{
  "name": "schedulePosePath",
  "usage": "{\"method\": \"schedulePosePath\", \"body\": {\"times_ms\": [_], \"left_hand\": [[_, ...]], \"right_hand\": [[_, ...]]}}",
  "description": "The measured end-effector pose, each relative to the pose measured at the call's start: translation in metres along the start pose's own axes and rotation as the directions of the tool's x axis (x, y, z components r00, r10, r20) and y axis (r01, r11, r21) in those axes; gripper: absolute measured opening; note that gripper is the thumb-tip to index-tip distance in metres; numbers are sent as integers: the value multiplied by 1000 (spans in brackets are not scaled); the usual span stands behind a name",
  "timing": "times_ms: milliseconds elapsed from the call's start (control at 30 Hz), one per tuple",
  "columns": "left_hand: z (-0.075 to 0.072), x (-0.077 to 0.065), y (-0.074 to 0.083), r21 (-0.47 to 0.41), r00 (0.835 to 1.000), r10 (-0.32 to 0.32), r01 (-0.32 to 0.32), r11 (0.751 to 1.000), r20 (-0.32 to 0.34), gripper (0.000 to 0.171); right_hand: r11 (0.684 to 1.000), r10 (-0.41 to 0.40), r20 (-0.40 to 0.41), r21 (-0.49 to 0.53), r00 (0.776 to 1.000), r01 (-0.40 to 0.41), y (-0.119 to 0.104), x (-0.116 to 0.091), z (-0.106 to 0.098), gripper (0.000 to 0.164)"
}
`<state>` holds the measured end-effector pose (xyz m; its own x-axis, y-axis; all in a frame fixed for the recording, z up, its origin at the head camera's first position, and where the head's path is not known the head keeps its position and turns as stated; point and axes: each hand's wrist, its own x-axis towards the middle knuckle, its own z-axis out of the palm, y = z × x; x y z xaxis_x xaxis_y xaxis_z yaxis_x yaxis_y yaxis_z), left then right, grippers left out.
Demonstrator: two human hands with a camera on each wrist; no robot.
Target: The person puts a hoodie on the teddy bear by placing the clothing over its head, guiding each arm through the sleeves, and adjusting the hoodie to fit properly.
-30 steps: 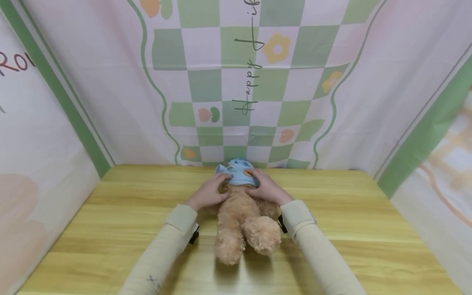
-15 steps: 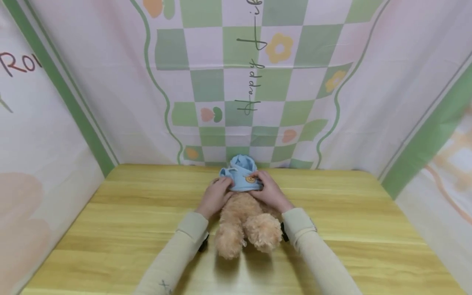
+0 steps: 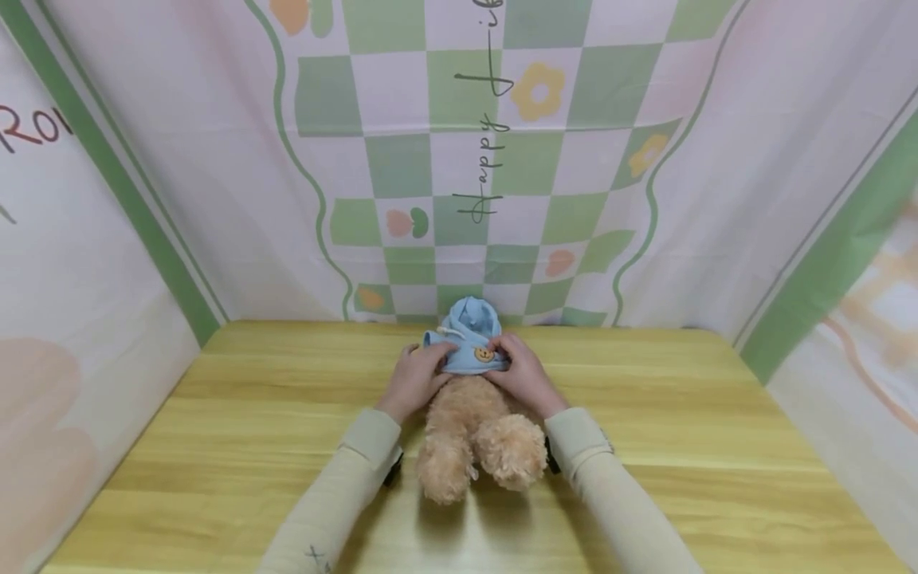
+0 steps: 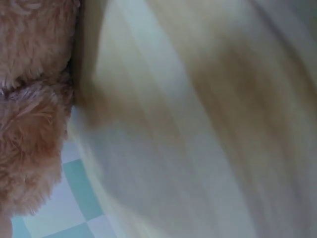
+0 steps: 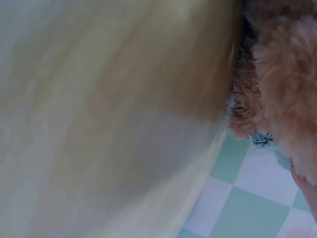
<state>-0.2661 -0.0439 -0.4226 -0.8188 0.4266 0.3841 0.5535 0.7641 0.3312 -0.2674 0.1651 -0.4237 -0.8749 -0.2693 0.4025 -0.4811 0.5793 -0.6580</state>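
A light-brown plush toy (image 3: 469,414) lies on the wooden table, its two fluffy legs toward the person. Over its far end sits a small blue hoodie (image 3: 464,355) with a bear-face patch, its hood bunched at the back and the toy's head hidden. My left hand (image 3: 412,381) pinches the hoodie's lower left edge between thumb and fingers. On the other side my right hand (image 3: 527,376) pinches the lower right edge beside the patch. Both wrist views show brown fur (image 4: 32,134) close by; a sliver of the right hand (image 5: 304,191) appears at that view's edge.
The wooden table (image 3: 251,446) reaches to a hanging cloth (image 3: 459,159) with green and white checks, right behind the hoodie. Printed cloth panels (image 3: 93,263) also close in the left and right sides.
Both hands have drawn the hoodie slightly toward the person, and its hood now stands more open. The left hand has shifted its hold on the hem; the toy's legs stay nearly in place.
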Motion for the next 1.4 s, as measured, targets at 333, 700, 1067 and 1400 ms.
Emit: {"method": "schedulePosePath", "body": {"times_ms": [333,700,1067,1400], "left_hand": [[1,-4,2,-14,996,34,-35,999,-84,16],[5,-9,-6,47,982,54,-46,998,-182,16],[-3,-3,-14,132,968,240,-229,964,-71,20],[-9,-3,-12,-17,995,62,-61,998,83,53]], "right_hand": [[1000,-23,-36,17,999,24,-1,-3,1,22],[998,-61,-51,-31,997,60,-8,-4,2,21],[981,190,-2,-39,982,-190,0,-7,-3,36],[982,183,44,-55,982,-180,2,-5,-8,48]]}}
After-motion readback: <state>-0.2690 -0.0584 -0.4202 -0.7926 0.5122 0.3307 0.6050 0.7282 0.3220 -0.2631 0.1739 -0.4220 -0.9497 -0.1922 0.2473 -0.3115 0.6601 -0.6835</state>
